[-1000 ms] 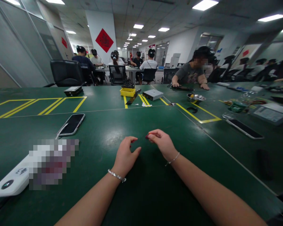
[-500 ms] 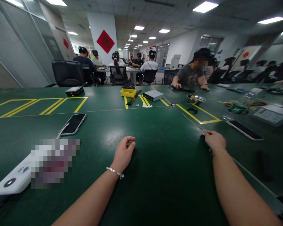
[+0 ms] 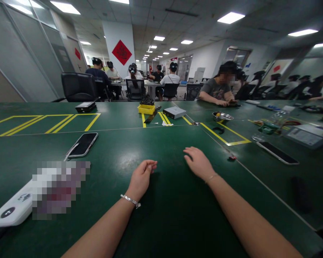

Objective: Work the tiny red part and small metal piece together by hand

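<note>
While seated people in head-worn cameras work at tables far off under the ceiling lights, a long green workbench (image 3: 177,225) fills the near view, marked with yellow tape lines (image 3: 226,134). A seated co-worker (image 3: 216,89) leans over the far right of the bench with both hands together. On the far side stand a yellow plastic tray (image 3: 146,109), a silver box (image 3: 174,112) and a shallow metal bowl (image 3: 222,116). A black-screened phone (image 3: 82,144) lies ahead on the left, a second phone (image 3: 277,152) on the right, and a white object (image 3: 13,211), partly pixelated, near on the left.

The left hand (image 3: 142,178) is loosely curled and empty, and the right hand (image 3: 199,164) lies open, palm down, fingers slightly spread, holding nothing. Nearest the right hand, though not touching it, is a tiny red-and-dark item (image 3: 232,157), too small to identify. A careless sweep rightward could flick it across the smooth surface, perhaps against the second phone, which lies just beyond it.
</note>
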The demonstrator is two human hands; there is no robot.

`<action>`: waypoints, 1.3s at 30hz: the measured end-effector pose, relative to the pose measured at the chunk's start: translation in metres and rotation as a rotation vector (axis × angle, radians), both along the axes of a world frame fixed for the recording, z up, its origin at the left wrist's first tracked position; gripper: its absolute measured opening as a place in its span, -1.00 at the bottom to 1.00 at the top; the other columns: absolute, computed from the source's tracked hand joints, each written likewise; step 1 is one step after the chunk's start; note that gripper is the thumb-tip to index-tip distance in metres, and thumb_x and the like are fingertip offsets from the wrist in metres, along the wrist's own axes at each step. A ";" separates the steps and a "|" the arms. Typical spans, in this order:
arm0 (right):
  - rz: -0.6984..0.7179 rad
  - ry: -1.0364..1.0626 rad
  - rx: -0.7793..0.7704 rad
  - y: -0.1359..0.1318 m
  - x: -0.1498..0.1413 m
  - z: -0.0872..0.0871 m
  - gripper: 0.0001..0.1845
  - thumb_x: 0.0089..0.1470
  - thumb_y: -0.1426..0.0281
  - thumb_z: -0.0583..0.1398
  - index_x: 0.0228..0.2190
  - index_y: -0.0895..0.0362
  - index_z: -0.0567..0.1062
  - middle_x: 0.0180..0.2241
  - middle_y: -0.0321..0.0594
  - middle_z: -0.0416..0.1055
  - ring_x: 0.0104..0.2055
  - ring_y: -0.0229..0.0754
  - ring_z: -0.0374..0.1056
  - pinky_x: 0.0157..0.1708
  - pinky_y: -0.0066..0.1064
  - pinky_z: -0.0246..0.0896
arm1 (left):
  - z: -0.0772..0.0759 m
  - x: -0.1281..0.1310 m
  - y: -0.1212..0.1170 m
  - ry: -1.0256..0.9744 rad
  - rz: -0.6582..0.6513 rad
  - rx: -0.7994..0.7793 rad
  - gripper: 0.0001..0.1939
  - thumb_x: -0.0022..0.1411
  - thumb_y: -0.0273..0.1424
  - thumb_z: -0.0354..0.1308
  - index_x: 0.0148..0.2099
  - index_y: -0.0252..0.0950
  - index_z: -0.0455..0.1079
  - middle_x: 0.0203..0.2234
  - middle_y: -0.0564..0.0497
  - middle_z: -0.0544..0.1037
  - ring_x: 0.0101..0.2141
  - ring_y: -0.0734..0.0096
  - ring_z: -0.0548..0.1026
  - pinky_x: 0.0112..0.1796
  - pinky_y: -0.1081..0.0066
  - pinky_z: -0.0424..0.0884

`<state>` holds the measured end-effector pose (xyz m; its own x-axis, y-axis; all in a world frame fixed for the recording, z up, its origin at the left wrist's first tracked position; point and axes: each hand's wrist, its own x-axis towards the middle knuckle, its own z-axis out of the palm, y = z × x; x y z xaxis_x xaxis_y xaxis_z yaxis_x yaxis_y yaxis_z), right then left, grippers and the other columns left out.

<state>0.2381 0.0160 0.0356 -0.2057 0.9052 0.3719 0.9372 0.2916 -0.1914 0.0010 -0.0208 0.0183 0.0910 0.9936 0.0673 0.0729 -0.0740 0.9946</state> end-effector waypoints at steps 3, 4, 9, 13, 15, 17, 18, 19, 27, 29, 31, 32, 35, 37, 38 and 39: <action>0.414 0.037 -0.095 -0.022 -0.059 -0.004 -0.59 -0.05 0.35 0.02 -0.10 0.09 0.30 -0.06 -0.19 0.24 0.03 -0.15 0.05 0.02 -0.22 -0.11 | -0.003 0.000 0.002 0.019 -0.023 0.043 -0.76 0.10 -0.37 -0.06 -0.17 -0.30 0.27 -0.17 -0.08 0.41 -0.18 0.41 0.38 -0.14 0.32 0.27; 0.522 0.042 -0.126 -0.028 -0.071 -0.005 -0.58 -0.06 0.35 0.03 -0.09 0.08 0.29 -0.04 -0.19 0.23 0.03 -0.16 0.05 0.02 -0.24 -0.11 | -0.004 0.000 0.002 0.034 -0.019 0.065 -0.74 0.10 -0.38 -0.05 -0.14 -0.28 0.26 -0.14 -0.07 0.38 -0.15 0.41 0.35 -0.11 0.33 0.24; 0.525 0.008 -0.138 -0.024 -0.058 0.000 -0.61 -0.07 0.38 0.04 -0.13 0.09 0.32 -0.11 -0.18 0.29 -0.05 -0.17 0.13 -0.03 -0.27 -0.03 | -0.007 -0.002 0.002 0.126 0.021 0.068 -0.64 0.09 -0.35 -0.04 -0.02 -0.24 0.17 -0.07 -0.09 0.33 -0.20 0.38 0.39 -0.17 0.32 0.28; -0.068 -0.085 0.023 0.004 0.027 0.006 -0.61 -0.08 0.52 -0.03 -0.17 0.17 0.37 -0.17 -0.07 0.31 -0.11 -0.11 0.17 -0.10 -0.25 0.03 | -0.006 -0.003 0.001 0.169 0.020 0.058 -0.63 0.10 -0.33 -0.05 -0.01 -0.25 0.15 -0.06 -0.10 0.31 -0.25 0.40 0.41 -0.23 0.36 0.31; -0.332 -0.162 0.003 0.010 0.076 0.005 -0.55 -0.16 0.59 -0.02 -0.16 0.22 0.36 -0.15 0.01 0.28 -0.11 -0.05 0.16 -0.15 -0.24 0.05 | -0.007 -0.003 0.002 0.160 0.027 0.068 -0.63 0.10 -0.34 -0.05 0.00 -0.24 0.13 -0.04 -0.10 0.29 -0.26 0.43 0.41 -0.22 0.36 0.31; -0.521 -0.197 -0.076 0.010 0.117 0.002 -0.51 -0.20 0.60 0.00 -0.13 0.23 0.35 -0.11 0.06 0.25 -0.12 0.00 0.18 -0.18 -0.23 0.06 | -0.008 -0.003 0.002 0.144 0.029 0.072 -0.62 0.11 -0.34 -0.05 0.00 -0.24 0.11 -0.03 -0.11 0.28 -0.27 0.45 0.41 -0.22 0.37 0.30; -0.578 -0.197 -0.123 0.008 0.133 -0.001 -0.50 -0.20 0.59 0.00 -0.13 0.22 0.34 -0.10 0.07 0.23 -0.13 0.02 0.19 -0.20 -0.24 0.07 | -0.009 -0.003 0.003 0.139 0.029 0.072 -0.62 0.11 -0.34 -0.06 0.00 -0.23 0.10 -0.03 -0.10 0.28 -0.28 0.46 0.42 -0.22 0.37 0.31; -0.613 -0.187 -0.169 0.006 0.144 -0.003 -0.49 -0.21 0.59 0.01 -0.12 0.20 0.35 -0.09 0.06 0.23 -0.14 0.02 0.20 -0.22 -0.24 0.08 | -0.009 -0.003 0.003 0.136 0.027 0.073 -0.63 0.11 -0.33 -0.06 0.00 -0.23 0.10 -0.03 -0.10 0.28 -0.29 0.46 0.42 -0.22 0.37 0.31; -0.725 -0.015 -0.300 0.008 0.152 -0.010 -0.62 -0.19 0.52 0.01 -0.28 0.14 0.44 -0.27 0.00 0.37 -0.28 -0.01 0.29 -0.40 -0.28 0.15 | -0.008 -0.004 0.001 0.153 -0.008 0.071 -0.69 0.11 -0.31 -0.07 -0.06 -0.24 0.16 -0.09 -0.07 0.33 -0.31 0.47 0.41 -0.23 0.35 0.30; -0.730 0.018 -0.271 0.009 0.152 -0.011 -0.64 -0.15 0.45 0.01 -0.25 0.14 0.41 -0.28 0.00 0.37 -0.29 0.00 0.29 -0.42 -0.29 0.14 | -0.007 -0.004 0.001 0.151 -0.015 0.065 -0.70 0.11 -0.31 -0.07 -0.08 -0.24 0.17 -0.11 -0.07 0.34 -0.30 0.47 0.41 -0.23 0.35 0.30; -0.751 0.051 -0.270 0.009 0.154 -0.013 -0.64 -0.11 0.40 -0.01 -0.22 0.15 0.38 -0.29 0.01 0.37 -0.31 -0.01 0.29 -0.45 -0.29 0.13 | -0.006 -0.004 0.001 0.144 -0.020 0.060 -0.71 0.11 -0.31 -0.07 -0.10 -0.25 0.19 -0.13 -0.06 0.36 -0.29 0.46 0.41 -0.24 0.36 0.30; -0.760 0.062 -0.270 0.009 0.154 -0.013 -0.64 -0.09 0.39 -0.02 -0.21 0.16 0.36 -0.30 0.01 0.37 -0.32 -0.01 0.29 -0.45 -0.29 0.13 | -0.006 -0.003 0.000 0.140 -0.026 0.055 -0.72 0.11 -0.31 -0.07 -0.11 -0.26 0.19 -0.14 -0.06 0.37 -0.29 0.46 0.41 -0.25 0.37 0.30; -0.737 0.055 -0.212 0.010 0.145 -0.010 -0.65 -0.07 0.41 -0.04 -0.21 0.20 0.35 -0.32 0.01 0.36 -0.31 -0.04 0.28 -0.43 -0.29 0.12 | -0.003 -0.002 -0.001 0.148 -0.067 0.035 -0.73 0.11 -0.30 -0.08 -0.14 -0.27 0.21 -0.21 -0.05 0.41 -0.32 0.45 0.42 -0.32 0.41 0.32; -0.644 0.044 -0.119 0.012 0.126 -0.004 -0.68 -0.06 0.43 -0.04 -0.24 0.21 0.35 -0.31 -0.02 0.35 -0.28 -0.07 0.27 -0.36 -0.30 0.12 | -0.001 -0.002 -0.002 0.180 -0.096 0.023 -0.74 0.11 -0.29 -0.09 -0.16 -0.27 0.23 -0.27 -0.03 0.44 -0.38 0.47 0.42 -0.36 0.42 0.32; -0.564 0.044 -0.070 0.013 0.112 -0.001 -0.71 -0.06 0.43 -0.03 -0.27 0.21 0.35 -0.30 -0.04 0.35 -0.26 -0.10 0.26 -0.32 -0.30 0.11 | 0.000 -0.002 -0.003 0.196 -0.103 0.018 -0.74 0.11 -0.28 -0.09 -0.17 -0.27 0.24 -0.29 -0.02 0.45 -0.41 0.48 0.42 -0.37 0.42 0.32; -0.460 0.052 -0.033 0.013 0.094 0.003 -0.74 -0.06 0.44 -0.01 -0.29 0.20 0.36 -0.30 -0.07 0.34 -0.25 -0.13 0.25 -0.28 -0.31 0.10 | 0.000 -0.001 -0.003 0.207 -0.106 0.014 -0.74 0.11 -0.28 -0.09 -0.18 -0.27 0.24 -0.30 -0.02 0.45 -0.43 0.49 0.42 -0.37 0.42 0.31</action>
